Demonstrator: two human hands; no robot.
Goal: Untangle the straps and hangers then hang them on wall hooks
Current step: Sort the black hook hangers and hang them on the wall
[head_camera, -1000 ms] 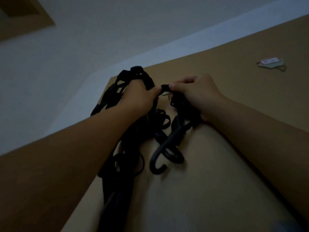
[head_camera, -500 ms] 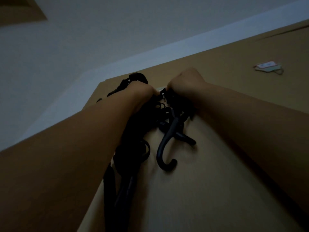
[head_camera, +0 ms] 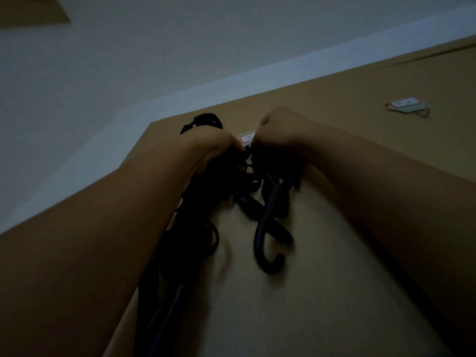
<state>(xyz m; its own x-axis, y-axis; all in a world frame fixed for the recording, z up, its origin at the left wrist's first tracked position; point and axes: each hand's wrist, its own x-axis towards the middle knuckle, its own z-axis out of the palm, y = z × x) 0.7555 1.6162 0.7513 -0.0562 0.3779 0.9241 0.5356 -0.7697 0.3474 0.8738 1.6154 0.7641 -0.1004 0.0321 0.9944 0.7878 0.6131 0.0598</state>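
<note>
A tangle of black straps (head_camera: 206, 202) lies on a brown table (head_camera: 322, 292) in dim light. A black hook-shaped hanger end (head_camera: 268, 243) curls out of the tangle toward me. My left hand (head_camera: 213, 143) grips the upper left of the bundle. My right hand (head_camera: 280, 132) grips the straps just to its right, fingers curled and hidden behind the knuckles. Between the two hands a small white tag with a red border (head_camera: 247, 137) and a metal clip show. More straps run down under my left forearm.
A second set of paper tags on a string (head_camera: 408, 107) lies at the far right of the table. The table's far edge meets a pale wall (head_camera: 180, 60). A brown frame corner (head_camera: 33, 11) shows at the top left.
Both hands have tipped forward and down onto the bundle, so fingers are now hidden. The hook end has shifted a little and a tag has come into sight between the hands.
</note>
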